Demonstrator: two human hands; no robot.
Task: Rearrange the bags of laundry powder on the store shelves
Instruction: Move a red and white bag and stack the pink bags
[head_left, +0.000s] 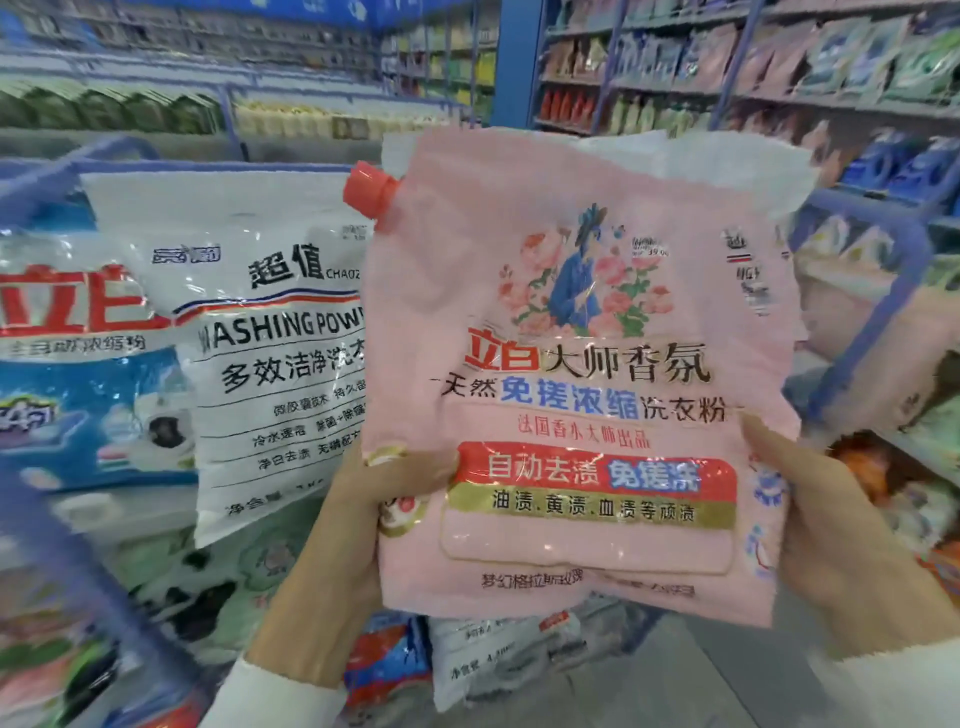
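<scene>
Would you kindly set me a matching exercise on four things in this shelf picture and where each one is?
Things:
1. pink bag
2. red cap
3. white bag
4. blue bag

Places:
a. at the far left edge of the view
b. held between left hand and right hand
c. on the pink bag's top left corner
d. immediately left of the pink bag

Pairs: 1-b, 2-c, 3-d, 4-a

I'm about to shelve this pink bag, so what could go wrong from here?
The left hand and right hand grip only the lower edges of the pink bag, so its top could flop or it could slip. Its red cap sits close to the tilted white bag and might knock it over.
</scene>
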